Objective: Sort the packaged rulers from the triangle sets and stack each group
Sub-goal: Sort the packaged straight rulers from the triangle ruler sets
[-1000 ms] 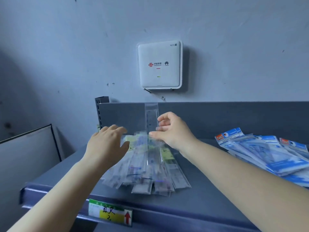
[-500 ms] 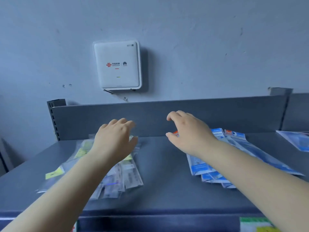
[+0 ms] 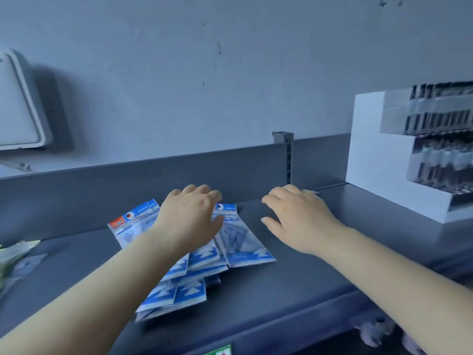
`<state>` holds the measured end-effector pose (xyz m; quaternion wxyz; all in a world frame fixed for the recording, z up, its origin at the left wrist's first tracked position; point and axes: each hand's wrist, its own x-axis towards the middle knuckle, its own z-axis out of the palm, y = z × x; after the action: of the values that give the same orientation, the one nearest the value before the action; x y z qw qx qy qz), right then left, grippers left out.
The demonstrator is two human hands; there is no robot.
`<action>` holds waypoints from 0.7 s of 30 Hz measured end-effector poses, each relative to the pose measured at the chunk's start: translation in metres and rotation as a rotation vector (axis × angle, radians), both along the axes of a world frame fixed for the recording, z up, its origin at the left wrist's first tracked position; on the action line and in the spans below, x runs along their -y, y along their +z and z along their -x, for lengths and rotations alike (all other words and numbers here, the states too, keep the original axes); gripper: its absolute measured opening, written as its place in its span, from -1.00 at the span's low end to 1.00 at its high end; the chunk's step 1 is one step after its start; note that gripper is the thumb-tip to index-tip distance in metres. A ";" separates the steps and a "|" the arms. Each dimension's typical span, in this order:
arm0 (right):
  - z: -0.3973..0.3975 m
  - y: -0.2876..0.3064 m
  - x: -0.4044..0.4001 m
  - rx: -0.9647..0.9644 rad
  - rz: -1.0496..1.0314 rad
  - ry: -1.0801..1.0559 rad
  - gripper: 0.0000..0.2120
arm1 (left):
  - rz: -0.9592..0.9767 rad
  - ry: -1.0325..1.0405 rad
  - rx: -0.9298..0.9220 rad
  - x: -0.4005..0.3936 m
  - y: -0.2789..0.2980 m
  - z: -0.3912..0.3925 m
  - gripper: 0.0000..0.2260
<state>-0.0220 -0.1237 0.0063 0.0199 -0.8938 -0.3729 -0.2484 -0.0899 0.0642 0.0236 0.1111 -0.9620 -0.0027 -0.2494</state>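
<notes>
Several blue-and-white packaged triangle sets (image 3: 238,248) lie fanned in a loose pile on the grey shelf (image 3: 294,285). My left hand (image 3: 190,217) hovers over the top of that pile, fingers relaxed and slightly bent, holding nothing. My right hand (image 3: 297,216) hangs just right of the pile above bare shelf, fingers spread and loosely curved, empty. The clear packaged rulers (image 3: 12,254) show only as a sliver at the far left edge of the shelf.
A white display box (image 3: 378,160) with rows of dark pens stands at the back right. The shelf's grey back panel (image 3: 128,180) runs behind the hands, with a slotted upright post (image 3: 288,157). A white wall-mounted box (image 3: 18,103) hangs at the left.
The view has swung right from the ruler pile to the triangle sets. Both hands left the rulers, the right one letting go of an upright ruler, and now hover by the blue packs.
</notes>
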 end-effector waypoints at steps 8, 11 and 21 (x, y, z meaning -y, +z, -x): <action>-0.062 -0.016 0.075 -0.044 0.068 0.004 -0.64 | 0.005 -0.054 -0.109 0.081 -0.016 -0.063 -0.62; -0.086 -0.016 0.089 -0.112 0.100 0.011 -0.63 | 0.038 -0.044 -0.165 0.102 -0.020 -0.085 -0.62; -0.133 -0.031 0.097 -0.462 0.121 0.102 -0.64 | 0.286 0.009 -0.389 0.134 -0.050 -0.131 -0.72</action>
<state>0.1111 -0.2212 -0.0247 0.0636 -0.9065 -0.4172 -0.0130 0.0407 -0.0702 -0.0260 -0.0268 -0.9979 -0.0209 -0.0558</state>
